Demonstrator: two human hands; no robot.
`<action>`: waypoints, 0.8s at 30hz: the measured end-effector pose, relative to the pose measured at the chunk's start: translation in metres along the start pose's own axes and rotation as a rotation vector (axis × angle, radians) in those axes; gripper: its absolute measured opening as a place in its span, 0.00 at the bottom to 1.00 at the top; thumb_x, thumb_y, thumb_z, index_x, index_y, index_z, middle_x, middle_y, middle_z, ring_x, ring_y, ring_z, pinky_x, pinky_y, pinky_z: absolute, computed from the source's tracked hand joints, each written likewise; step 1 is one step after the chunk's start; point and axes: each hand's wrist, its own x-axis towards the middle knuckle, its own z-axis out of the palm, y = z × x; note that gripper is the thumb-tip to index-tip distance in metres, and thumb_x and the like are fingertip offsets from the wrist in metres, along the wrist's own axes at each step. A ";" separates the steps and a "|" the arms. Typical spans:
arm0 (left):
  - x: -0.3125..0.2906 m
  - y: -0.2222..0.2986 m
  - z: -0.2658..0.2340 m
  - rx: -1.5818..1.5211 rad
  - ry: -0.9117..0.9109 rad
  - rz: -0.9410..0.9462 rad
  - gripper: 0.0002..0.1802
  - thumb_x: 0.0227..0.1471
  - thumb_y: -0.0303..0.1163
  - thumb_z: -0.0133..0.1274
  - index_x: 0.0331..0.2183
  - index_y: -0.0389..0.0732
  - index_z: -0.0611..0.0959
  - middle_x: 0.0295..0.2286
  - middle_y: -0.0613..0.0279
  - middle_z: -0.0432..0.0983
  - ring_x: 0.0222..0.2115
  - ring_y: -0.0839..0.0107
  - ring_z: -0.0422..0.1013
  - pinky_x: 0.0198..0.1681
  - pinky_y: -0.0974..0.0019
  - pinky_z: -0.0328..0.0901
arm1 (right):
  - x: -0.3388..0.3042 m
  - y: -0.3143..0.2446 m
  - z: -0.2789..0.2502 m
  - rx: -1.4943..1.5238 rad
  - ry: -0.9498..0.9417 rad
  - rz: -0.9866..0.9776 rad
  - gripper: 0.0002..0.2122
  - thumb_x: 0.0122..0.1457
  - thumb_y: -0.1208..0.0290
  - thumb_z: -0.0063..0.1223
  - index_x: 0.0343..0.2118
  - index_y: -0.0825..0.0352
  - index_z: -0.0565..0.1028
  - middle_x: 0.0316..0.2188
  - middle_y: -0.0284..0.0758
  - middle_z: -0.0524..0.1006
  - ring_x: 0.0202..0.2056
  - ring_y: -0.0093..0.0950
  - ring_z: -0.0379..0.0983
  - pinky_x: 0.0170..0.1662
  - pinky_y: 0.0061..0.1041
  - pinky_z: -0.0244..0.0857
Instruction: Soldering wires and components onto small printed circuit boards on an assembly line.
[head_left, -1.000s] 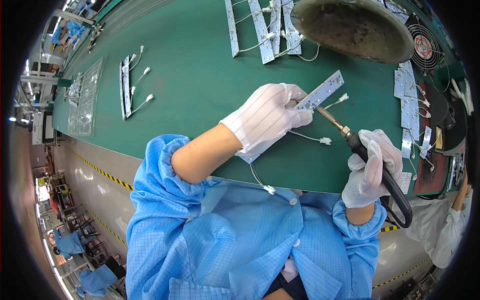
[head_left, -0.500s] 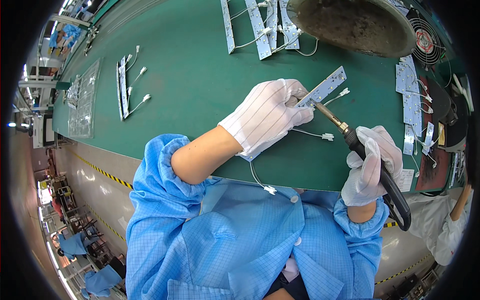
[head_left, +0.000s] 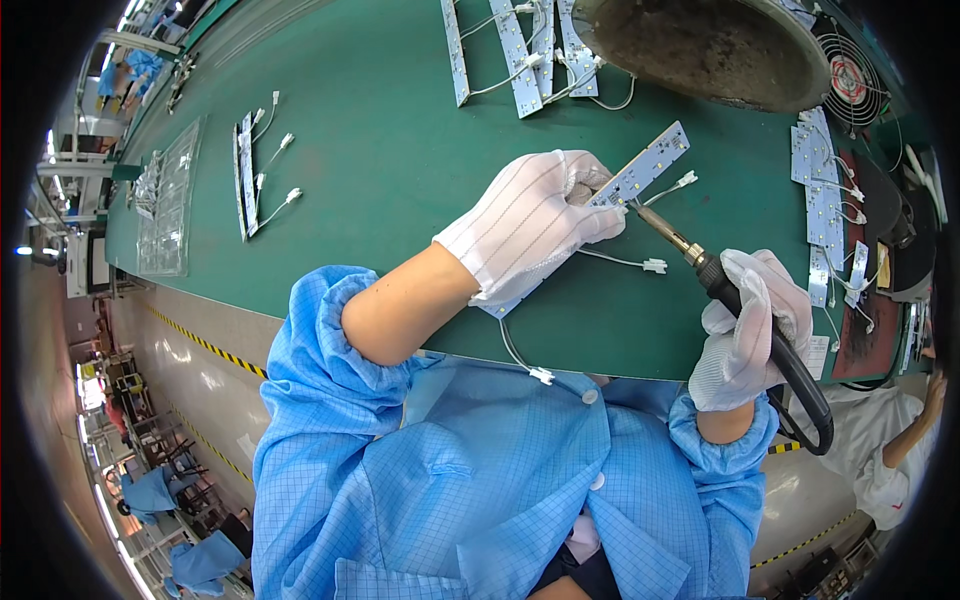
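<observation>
My left hand [head_left: 535, 225], in a white striped glove, presses a long narrow white LED strip board [head_left: 652, 163] down on the green table [head_left: 380, 150]. White wires with small connectors [head_left: 655, 265] trail from the board. My right hand [head_left: 750, 330], also gloved, grips the black handle of a soldering iron [head_left: 700, 262]. The iron's metal tip touches the board just beside my left fingers.
More strip boards with wires [head_left: 515, 45] lie at the far side, others [head_left: 250, 170] at the left by a clear plastic tray [head_left: 165, 200]. A round dark dish [head_left: 700, 40], a small fan [head_left: 850, 75] and stacked boards [head_left: 825, 195] sit at right. Another person [head_left: 900, 450] works at lower right.
The view has shifted slightly. Both hands keep their hold, the iron's tip staying at the board.
</observation>
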 end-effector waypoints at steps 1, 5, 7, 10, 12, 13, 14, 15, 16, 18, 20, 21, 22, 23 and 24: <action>0.000 0.004 -0.001 -0.097 -0.028 -0.118 0.20 0.44 0.40 0.55 0.35 0.34 0.78 0.22 0.51 0.71 0.23 0.59 0.68 0.29 0.61 0.64 | 0.000 -0.001 -0.001 -0.203 -0.018 -0.119 0.07 0.60 0.78 0.39 0.38 0.71 0.70 0.34 0.44 0.74 0.34 0.34 0.73 0.44 0.34 0.69; 0.000 0.000 0.001 -0.080 0.001 -0.086 0.20 0.44 0.40 0.55 0.35 0.34 0.78 0.21 0.53 0.71 0.23 0.62 0.68 0.29 0.63 0.64 | 0.006 -0.005 -0.001 0.146 -0.015 0.108 0.08 0.60 0.78 0.38 0.37 0.73 0.70 0.34 0.44 0.75 0.34 0.32 0.73 0.44 0.31 0.68; -0.001 0.002 0.000 -0.096 -0.003 -0.085 0.20 0.44 0.40 0.55 0.35 0.34 0.79 0.19 0.54 0.71 0.21 0.63 0.67 0.27 0.64 0.63 | 0.010 -0.009 -0.001 0.285 -0.015 0.215 0.08 0.59 0.78 0.38 0.35 0.75 0.70 0.33 0.45 0.76 0.33 0.30 0.71 0.41 0.29 0.67; 0.000 -0.002 0.002 -0.110 -0.004 -0.091 0.20 0.43 0.40 0.55 0.34 0.33 0.79 0.18 0.55 0.70 0.20 0.62 0.67 0.26 0.63 0.63 | 0.013 -0.012 -0.001 0.316 -0.026 0.233 0.08 0.59 0.78 0.37 0.35 0.76 0.70 0.32 0.45 0.76 0.31 0.29 0.70 0.39 0.27 0.65; 0.000 -0.003 0.002 -0.119 -0.001 -0.082 0.20 0.43 0.40 0.55 0.34 0.33 0.79 0.18 0.55 0.70 0.20 0.62 0.66 0.26 0.63 0.62 | 0.011 -0.011 0.000 0.345 -0.029 0.256 0.08 0.58 0.78 0.38 0.35 0.76 0.70 0.32 0.45 0.76 0.31 0.29 0.70 0.38 0.26 0.65; 0.000 -0.003 0.003 -0.128 0.004 -0.072 0.20 0.43 0.40 0.56 0.34 0.33 0.79 0.17 0.55 0.69 0.20 0.62 0.66 0.25 0.63 0.62 | 0.011 -0.010 0.000 0.376 -0.032 0.277 0.08 0.58 0.78 0.38 0.35 0.75 0.70 0.32 0.45 0.76 0.30 0.29 0.69 0.38 0.26 0.65; 0.000 -0.005 0.003 -0.127 0.004 -0.073 0.20 0.43 0.40 0.56 0.34 0.33 0.79 0.17 0.55 0.69 0.20 0.62 0.66 0.25 0.63 0.62 | 0.011 -0.009 0.000 0.377 -0.032 0.277 0.08 0.58 0.78 0.38 0.35 0.75 0.70 0.32 0.45 0.76 0.30 0.29 0.69 0.38 0.26 0.65; 0.001 -0.005 0.003 -0.097 0.011 -0.050 0.20 0.43 0.40 0.55 0.34 0.33 0.79 0.17 0.54 0.69 0.19 0.62 0.66 0.25 0.63 0.62 | 0.012 -0.006 0.000 0.294 -0.048 0.179 0.08 0.58 0.79 0.38 0.35 0.75 0.70 0.32 0.45 0.76 0.30 0.29 0.69 0.37 0.26 0.65; 0.001 -0.006 0.002 -0.066 0.018 -0.027 0.20 0.44 0.41 0.55 0.34 0.33 0.79 0.17 0.54 0.69 0.19 0.62 0.66 0.25 0.63 0.62 | 0.013 -0.005 0.000 0.212 -0.063 0.081 0.08 0.58 0.79 0.37 0.35 0.74 0.70 0.33 0.44 0.76 0.29 0.29 0.69 0.36 0.25 0.66; 0.000 -0.002 0.001 -0.052 0.014 -0.037 0.20 0.45 0.41 0.55 0.34 0.33 0.79 0.17 0.54 0.69 0.19 0.61 0.66 0.25 0.62 0.62 | 0.012 -0.008 0.000 0.261 -0.054 0.150 0.07 0.58 0.79 0.38 0.35 0.74 0.70 0.33 0.45 0.76 0.30 0.30 0.70 0.36 0.25 0.66; -0.002 0.003 -0.003 -0.036 0.010 -0.045 0.20 0.45 0.41 0.54 0.34 0.33 0.79 0.17 0.54 0.69 0.20 0.60 0.66 0.26 0.62 0.63 | 0.010 -0.008 -0.001 0.310 -0.042 0.218 0.07 0.59 0.79 0.38 0.35 0.73 0.70 0.34 0.45 0.75 0.30 0.31 0.71 0.35 0.25 0.67; -0.001 0.006 -0.008 0.036 -0.049 -0.005 0.22 0.47 0.44 0.54 0.34 0.33 0.79 0.18 0.53 0.71 0.21 0.59 0.68 0.27 0.61 0.64 | 0.009 -0.005 -0.002 0.276 -0.035 0.175 0.06 0.59 0.78 0.41 0.38 0.72 0.69 0.34 0.44 0.75 0.31 0.31 0.72 0.35 0.25 0.68; -0.001 0.010 -0.014 0.108 -0.109 0.036 0.24 0.48 0.47 0.53 0.34 0.33 0.80 0.19 0.52 0.72 0.23 0.58 0.70 0.29 0.61 0.65 | 0.009 -0.002 -0.003 0.241 -0.027 0.131 0.07 0.60 0.76 0.43 0.40 0.70 0.68 0.34 0.43 0.75 0.31 0.32 0.73 0.35 0.25 0.69; -0.003 0.012 -0.022 0.111 -0.112 0.043 0.24 0.48 0.47 0.53 0.34 0.33 0.80 0.19 0.52 0.72 0.23 0.58 0.70 0.29 0.61 0.65 | 0.007 0.002 -0.001 0.236 -0.020 0.131 0.07 0.60 0.76 0.43 0.40 0.70 0.68 0.34 0.43 0.75 0.31 0.32 0.73 0.35 0.25 0.69; -0.005 0.014 -0.030 0.306 -0.207 0.000 0.27 0.48 0.50 0.53 0.35 0.33 0.79 0.21 0.50 0.73 0.25 0.56 0.72 0.31 0.61 0.66 | 0.004 0.007 0.002 0.204 0.094 0.113 0.07 0.56 0.77 0.43 0.37 0.71 0.70 0.32 0.43 0.77 0.29 0.31 0.72 0.33 0.27 0.68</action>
